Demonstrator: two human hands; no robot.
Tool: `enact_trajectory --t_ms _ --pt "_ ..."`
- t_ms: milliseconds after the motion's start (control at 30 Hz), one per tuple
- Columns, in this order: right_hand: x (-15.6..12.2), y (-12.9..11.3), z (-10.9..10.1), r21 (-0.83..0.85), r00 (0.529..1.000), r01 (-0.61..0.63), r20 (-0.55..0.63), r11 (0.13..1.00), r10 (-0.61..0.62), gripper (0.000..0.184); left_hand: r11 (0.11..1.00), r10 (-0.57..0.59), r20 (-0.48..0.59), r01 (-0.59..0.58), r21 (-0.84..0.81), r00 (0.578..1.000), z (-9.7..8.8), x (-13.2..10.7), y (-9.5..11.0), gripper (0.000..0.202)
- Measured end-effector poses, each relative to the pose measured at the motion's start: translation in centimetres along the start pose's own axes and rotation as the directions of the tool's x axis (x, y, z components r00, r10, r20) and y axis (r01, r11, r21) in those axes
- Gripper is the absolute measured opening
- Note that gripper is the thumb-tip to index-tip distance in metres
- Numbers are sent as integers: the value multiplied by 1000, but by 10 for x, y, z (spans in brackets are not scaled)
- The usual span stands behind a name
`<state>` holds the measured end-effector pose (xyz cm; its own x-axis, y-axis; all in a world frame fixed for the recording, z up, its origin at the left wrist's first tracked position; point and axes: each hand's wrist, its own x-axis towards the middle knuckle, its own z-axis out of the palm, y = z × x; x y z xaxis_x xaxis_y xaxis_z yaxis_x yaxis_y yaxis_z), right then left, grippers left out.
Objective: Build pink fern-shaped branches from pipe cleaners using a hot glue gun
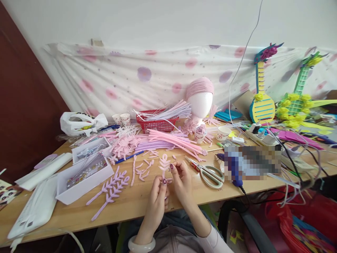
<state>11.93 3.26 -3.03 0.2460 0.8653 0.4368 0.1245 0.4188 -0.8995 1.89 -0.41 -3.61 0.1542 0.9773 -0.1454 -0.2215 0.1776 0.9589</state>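
A pale pink pipe-cleaner sprig (164, 162) with looped leaves stands upright between my hands. My left hand (157, 196) is closed, thumb and fingers pinching the lower stem. My right hand (184, 184) pinches at the sprig's right side, its thumb and forefinger close together; what exactly lies between those fingertips is partly hidden. Short pink pipe-cleaner pieces (143, 173) lie just left of the sprig. Two finished-looking lilac sprigs (113, 193) rest farther left on the wooden table (126, 211). Scissors (212, 175) with pale green handles lie to the right of my right hand.
Behind are bundles of pink and lilac pipe cleaners (171, 142), a red basket (155, 124) and a white foam head (201, 103). White boxes (84, 181) of beads stand left. A blue glue gun (234, 168), tangled cables (297, 175) and toy-like instruments (263, 107) are right.
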Motion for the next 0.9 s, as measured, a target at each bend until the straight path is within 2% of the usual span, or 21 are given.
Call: enact_trajectory --t_ms 333,700,900 --pt "0 0 -3 -13 1000 -12 0 1000 12 21 1000 21 14 -21 14 1000 0 0 -1 44" --pt "3 -6 -15 -159 996 76 60 984 -67 19 1000 14 28 -13 -21 1000 -1 -1 -2 46" --pt "4 -6 -15 -152 995 78 67 985 -68 20 1000 10 49 -9 -21 999 -2 1 -2 44"
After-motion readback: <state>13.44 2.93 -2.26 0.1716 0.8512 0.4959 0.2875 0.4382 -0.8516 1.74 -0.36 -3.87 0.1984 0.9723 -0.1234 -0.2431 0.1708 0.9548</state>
